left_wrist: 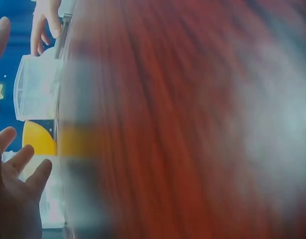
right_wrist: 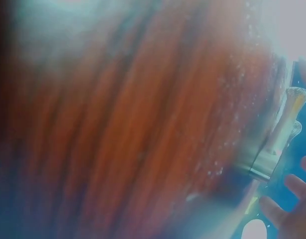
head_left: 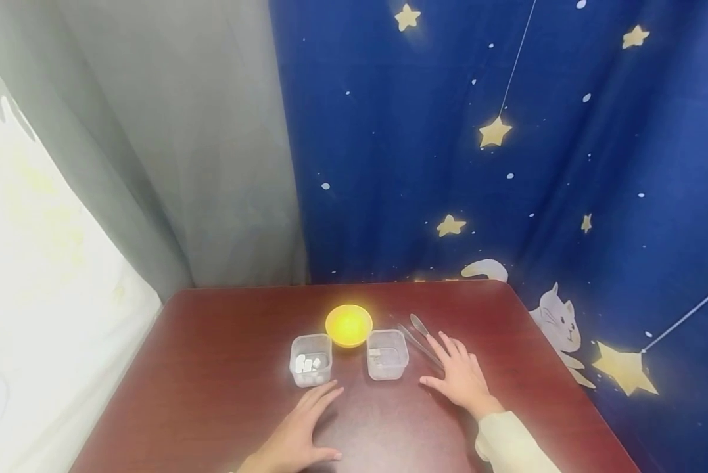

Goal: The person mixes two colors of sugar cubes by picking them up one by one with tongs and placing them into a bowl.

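Observation:
My left hand (head_left: 297,430) is over the table with fingers spread, its fingertips right by the near side of a clear plastic container (head_left: 312,339). Several white pieces (head_left: 307,363) lie inside that container. On the other side, my right hand (head_left: 463,381) has its fingers apart and holds nothing. Beside it lie clear tongs (head_left: 414,339); the index fingertip overlaps them in the head view. The right wrist view shows the metal hinge end of the tongs (right_wrist: 267,162) near the fingers. A second clear container (head_left: 389,338) holds a small whitish piece (head_left: 375,355).
A yellow bowl (head_left: 349,326) stands behind and between the two containers. The dark red table (head_left: 223,368) reaches back to a grey curtain (head_left: 229,164) and a blue star-patterned curtain (head_left: 389,164). Bright white fabric (head_left: 34,295) hangs along the left.

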Demonstrator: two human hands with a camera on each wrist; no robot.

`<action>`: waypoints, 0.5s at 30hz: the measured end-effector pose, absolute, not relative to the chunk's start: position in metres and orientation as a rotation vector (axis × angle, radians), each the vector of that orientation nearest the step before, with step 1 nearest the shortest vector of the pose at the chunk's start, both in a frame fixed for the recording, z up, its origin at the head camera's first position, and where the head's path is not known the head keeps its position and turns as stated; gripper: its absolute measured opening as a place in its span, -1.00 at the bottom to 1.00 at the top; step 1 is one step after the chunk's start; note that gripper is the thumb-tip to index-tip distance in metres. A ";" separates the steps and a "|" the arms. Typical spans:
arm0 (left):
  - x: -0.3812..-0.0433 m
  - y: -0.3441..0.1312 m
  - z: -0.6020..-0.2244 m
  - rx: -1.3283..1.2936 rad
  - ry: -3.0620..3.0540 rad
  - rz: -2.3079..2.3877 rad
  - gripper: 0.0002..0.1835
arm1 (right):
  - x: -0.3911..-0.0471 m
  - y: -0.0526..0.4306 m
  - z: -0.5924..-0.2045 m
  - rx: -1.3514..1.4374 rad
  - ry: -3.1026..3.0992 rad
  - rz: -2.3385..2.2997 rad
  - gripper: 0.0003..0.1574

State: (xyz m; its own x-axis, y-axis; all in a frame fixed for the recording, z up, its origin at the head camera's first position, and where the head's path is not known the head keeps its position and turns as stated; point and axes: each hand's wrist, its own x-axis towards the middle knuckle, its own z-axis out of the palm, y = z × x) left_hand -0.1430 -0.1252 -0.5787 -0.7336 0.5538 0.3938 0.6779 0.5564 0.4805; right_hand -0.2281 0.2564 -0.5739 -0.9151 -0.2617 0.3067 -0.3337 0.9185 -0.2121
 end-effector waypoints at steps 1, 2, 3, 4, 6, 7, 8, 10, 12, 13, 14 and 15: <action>-0.143 -0.123 -0.579 -1.033 -2.595 -0.945 0.12 | -0.228 0.256 -0.574 0.434 -2.813 0.378 0.20; -0.143 -0.122 -0.580 -1.027 -2.597 -0.965 0.12 | -0.228 0.255 -0.574 0.425 -2.818 0.379 0.19; -0.144 -0.120 -0.580 -1.020 -2.597 -0.984 0.12 | -0.228 0.255 -0.574 0.417 -2.822 0.381 0.19; -0.144 -0.118 -0.580 -1.015 -2.598 -0.996 0.12 | -0.229 0.254 -0.575 0.408 -2.825 0.389 0.18; -0.145 -0.115 -0.579 -0.997 -2.610 -1.026 0.12 | -0.230 0.254 -0.576 0.391 -2.830 0.402 0.17; -0.145 -0.113 -0.579 -0.992 -2.611 -1.036 0.12 | -0.231 0.254 -0.577 0.385 -2.829 0.407 0.16; -0.145 -0.112 -0.579 -0.989 -2.608 -1.045 0.12 | -0.231 0.254 -0.578 0.378 -2.827 0.414 0.16; -0.146 -0.109 -0.579 -0.980 -2.603 -1.056 0.13 | -0.233 0.254 -0.580 0.363 -2.822 0.415 0.15; -0.148 -0.106 -0.579 -0.962 -2.606 -1.082 0.13 | -0.235 0.255 -0.581 0.349 -2.817 0.403 0.15; -0.149 -0.105 -0.579 -0.955 -2.603 -1.081 0.13 | -0.236 0.255 -0.582 0.339 -2.814 0.398 0.15; -0.149 -0.104 -0.579 -0.949 -2.603 -1.090 0.12 | -0.236 0.256 -0.582 0.328 -2.815 0.400 0.15; -0.150 -0.103 -0.580 -0.945 -2.599 -1.098 0.12 | -0.236 0.256 -0.582 0.317 -2.817 0.404 0.15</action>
State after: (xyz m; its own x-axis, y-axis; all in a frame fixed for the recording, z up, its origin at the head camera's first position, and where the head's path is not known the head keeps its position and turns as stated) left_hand -0.1500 -0.1030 -0.5796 -0.7858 0.4901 0.3772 0.6121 0.5293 0.5875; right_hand -0.2362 0.2561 -0.5819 -0.9375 -0.1752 0.3007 -0.2526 0.9368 -0.2418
